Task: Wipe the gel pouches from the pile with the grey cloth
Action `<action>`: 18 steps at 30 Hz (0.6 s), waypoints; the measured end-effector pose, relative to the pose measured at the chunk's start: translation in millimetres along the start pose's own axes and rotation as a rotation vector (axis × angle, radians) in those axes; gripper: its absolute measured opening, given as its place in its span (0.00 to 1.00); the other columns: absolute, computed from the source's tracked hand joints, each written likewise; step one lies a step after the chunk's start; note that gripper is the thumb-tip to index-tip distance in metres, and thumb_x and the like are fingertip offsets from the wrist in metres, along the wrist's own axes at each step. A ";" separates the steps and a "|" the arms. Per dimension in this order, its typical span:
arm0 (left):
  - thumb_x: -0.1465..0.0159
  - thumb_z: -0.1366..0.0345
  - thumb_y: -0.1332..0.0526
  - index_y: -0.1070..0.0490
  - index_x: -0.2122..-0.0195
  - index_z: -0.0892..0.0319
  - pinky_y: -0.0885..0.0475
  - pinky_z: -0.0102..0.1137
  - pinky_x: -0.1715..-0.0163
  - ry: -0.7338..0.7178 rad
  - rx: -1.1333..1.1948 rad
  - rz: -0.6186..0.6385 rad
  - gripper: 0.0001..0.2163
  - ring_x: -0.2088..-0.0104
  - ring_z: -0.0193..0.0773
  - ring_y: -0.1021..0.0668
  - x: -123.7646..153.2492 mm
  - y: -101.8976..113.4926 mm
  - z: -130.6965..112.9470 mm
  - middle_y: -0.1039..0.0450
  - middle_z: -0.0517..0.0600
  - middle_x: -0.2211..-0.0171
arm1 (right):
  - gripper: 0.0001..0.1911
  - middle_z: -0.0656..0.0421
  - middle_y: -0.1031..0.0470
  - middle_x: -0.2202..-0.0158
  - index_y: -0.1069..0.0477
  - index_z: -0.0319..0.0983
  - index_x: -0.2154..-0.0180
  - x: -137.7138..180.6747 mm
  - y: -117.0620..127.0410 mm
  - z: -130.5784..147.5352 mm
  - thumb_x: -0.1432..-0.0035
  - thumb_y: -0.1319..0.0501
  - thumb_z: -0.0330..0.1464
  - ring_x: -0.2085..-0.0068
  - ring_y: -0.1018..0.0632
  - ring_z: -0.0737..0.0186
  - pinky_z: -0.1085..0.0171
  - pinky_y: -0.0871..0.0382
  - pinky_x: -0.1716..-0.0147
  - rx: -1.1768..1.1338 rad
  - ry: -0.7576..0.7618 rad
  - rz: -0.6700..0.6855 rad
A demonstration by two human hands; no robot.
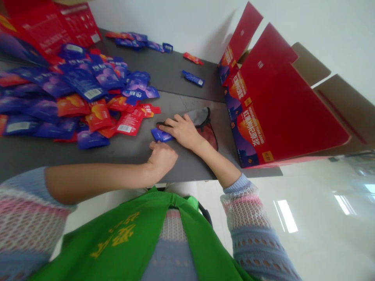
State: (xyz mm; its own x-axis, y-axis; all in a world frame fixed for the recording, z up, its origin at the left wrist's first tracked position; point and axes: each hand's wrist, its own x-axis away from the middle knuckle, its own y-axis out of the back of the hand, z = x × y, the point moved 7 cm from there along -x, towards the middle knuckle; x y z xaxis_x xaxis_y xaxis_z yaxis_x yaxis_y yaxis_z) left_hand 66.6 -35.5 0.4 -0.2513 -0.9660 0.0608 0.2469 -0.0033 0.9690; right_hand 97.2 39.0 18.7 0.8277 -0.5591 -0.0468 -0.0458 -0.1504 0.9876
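My right hand (183, 130) lies flat on the dark grey table (123, 150), fingers stretched out over a blue sachet (160, 135) and the edge of a grey and red mesh pouch (205, 125). My left hand (161, 157) rests just in front of it, fingers curled under in a loose fist, its thumb close to the blue sachet. What the left fingers hold, if anything, is hidden. A big heap of blue and red sachets (76, 97) covers the table to the left of both hands.
An open red carton (272, 105) with printed sides stands at the table's right end, flaps up. More red cartons (43, 27) stand at the back left. A few loose sachets (192, 78) lie near the white wall. A shiny white floor lies to the right.
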 end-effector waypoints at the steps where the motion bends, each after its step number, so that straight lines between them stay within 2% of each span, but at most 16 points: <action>1: 0.40 0.83 0.56 0.24 0.56 0.84 0.34 0.39 0.70 0.003 -0.007 0.009 0.22 0.66 0.55 0.20 0.3 0.9 0.6 0.23 0.77 0.64 | 0.22 0.54 0.28 0.44 0.34 0.48 0.38 -0.7 0.1 1.3 0.27 0.56 0.35 0.48 0.34 0.50 0.53 0.47 0.58 -0.010 0.008 0.006; 7: 0.39 0.82 0.57 0.24 0.56 0.84 0.35 0.40 0.70 0.015 0.006 0.018 0.22 0.66 0.55 0.21 2.4 4.4 2.9 0.23 0.76 0.65 | 0.21 0.54 0.27 0.45 0.33 0.50 0.38 2.0 4.9 7.2 0.27 0.54 0.36 0.50 0.34 0.51 0.53 0.47 0.59 -0.081 0.066 -0.006; 14: 0.39 0.82 0.55 0.25 0.56 0.87 0.33 0.40 0.68 0.070 0.056 -0.020 0.21 0.65 0.57 0.20 4.0 3.7 7.5 0.23 0.77 0.66 | 0.19 0.58 0.25 0.47 0.26 0.51 0.46 15.9 8.9 16.6 0.27 0.52 0.37 0.52 0.34 0.53 0.53 0.48 0.60 -0.129 0.181 -0.043; 18: 0.40 0.82 0.55 0.24 0.57 0.87 0.33 0.40 0.70 0.033 -0.001 -0.036 0.21 0.66 0.57 0.20 2.3 4.9 4.1 0.23 0.78 0.65 | 0.19 0.57 0.25 0.46 0.28 0.52 0.44 14.3 6.7 17.0 0.27 0.52 0.37 0.52 0.34 0.53 0.53 0.47 0.60 -0.140 0.129 -0.055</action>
State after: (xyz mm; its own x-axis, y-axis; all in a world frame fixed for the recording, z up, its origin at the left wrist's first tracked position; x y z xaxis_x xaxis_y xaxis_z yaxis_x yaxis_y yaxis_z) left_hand 63.4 -36.7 6.2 -0.2296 -0.9731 0.0177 0.2389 -0.0387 0.9703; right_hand 99.2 16.1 22.1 0.8921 -0.4427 -0.0908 0.0726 -0.0580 0.9957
